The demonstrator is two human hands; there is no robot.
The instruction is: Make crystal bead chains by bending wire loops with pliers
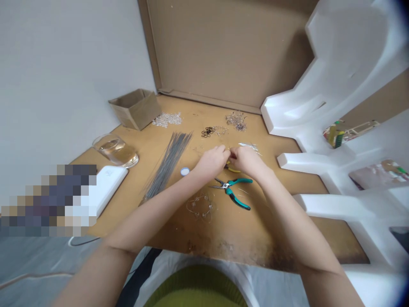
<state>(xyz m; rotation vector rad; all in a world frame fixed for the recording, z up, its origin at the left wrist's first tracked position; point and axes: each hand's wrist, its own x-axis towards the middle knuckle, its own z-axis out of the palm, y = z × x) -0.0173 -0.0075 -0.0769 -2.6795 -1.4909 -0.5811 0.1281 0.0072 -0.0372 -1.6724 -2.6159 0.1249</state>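
My left hand (214, 160) and my right hand (244, 159) meet fingertip to fingertip over the middle of the table. Both are closed in a pinch, and what they hold is too small to make out. Yellow-handled pliers (232, 168) lie partly hidden under my right hand. Nearer to me, teal-handled pliers (236, 192) rest open on the table. Left of them is a ring of thin wire with clear beads (200, 207). A small round white item with a blue rim (185, 171) sits beside my left wrist. Several thin silvery pieces (250, 147) lie behind my right hand.
A bundle of grey wires (169, 164) lies at left. Behind are clear beads (168, 120), black loops (208, 132) and small metal pieces (236, 120). A cardboard box (136, 109), a glass of liquid (116, 150) and a white device (110, 187) line the left edge; white foam (306, 203) borders the right.
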